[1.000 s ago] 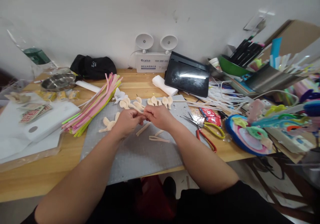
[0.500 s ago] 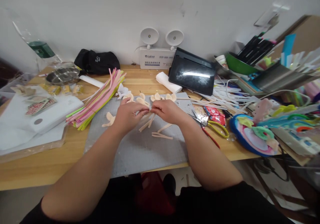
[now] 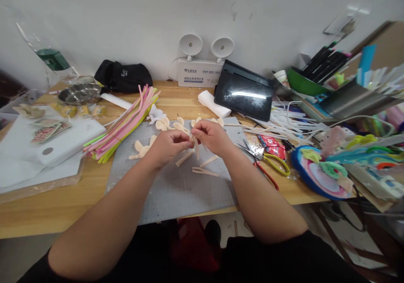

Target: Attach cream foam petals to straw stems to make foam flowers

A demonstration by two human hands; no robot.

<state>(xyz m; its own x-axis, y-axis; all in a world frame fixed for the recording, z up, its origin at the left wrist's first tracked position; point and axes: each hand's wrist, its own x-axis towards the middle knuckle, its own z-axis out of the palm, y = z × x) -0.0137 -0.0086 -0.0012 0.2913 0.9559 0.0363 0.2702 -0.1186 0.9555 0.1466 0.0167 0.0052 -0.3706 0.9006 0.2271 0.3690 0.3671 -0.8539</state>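
Above the grey cutting mat [image 3: 189,198], my left hand [image 3: 173,146] and my right hand [image 3: 211,136] meet, fingertips pinched together on a cream pipe cleaner [image 3: 197,150]. Part of it hangs down between them; the rest is hidden by my fingers. Below lie more cream strips, among them a folded pipe cleaner [image 3: 205,172] and a short piece [image 3: 184,158]. Behind my hands is a row of cream petal-like loop shapes [image 3: 163,124]. Another cream looped shape [image 3: 140,149] rests left of my left hand.
A bundle of pink and yellow-green pipe cleaners [image 3: 124,125] lies to the left. On the right are yellow-handled scissors [image 3: 277,164], a red-handled tool [image 3: 267,175], red packets [image 3: 273,146] and a blue round tray [image 3: 298,171]. A black tablet-like device [image 3: 243,91] leans at the back.
My hands have turned slightly and sit a little further right and lower, still pinched together. The cream pipe cleaner between them now hangs more upright. More of the left looped shape shows.
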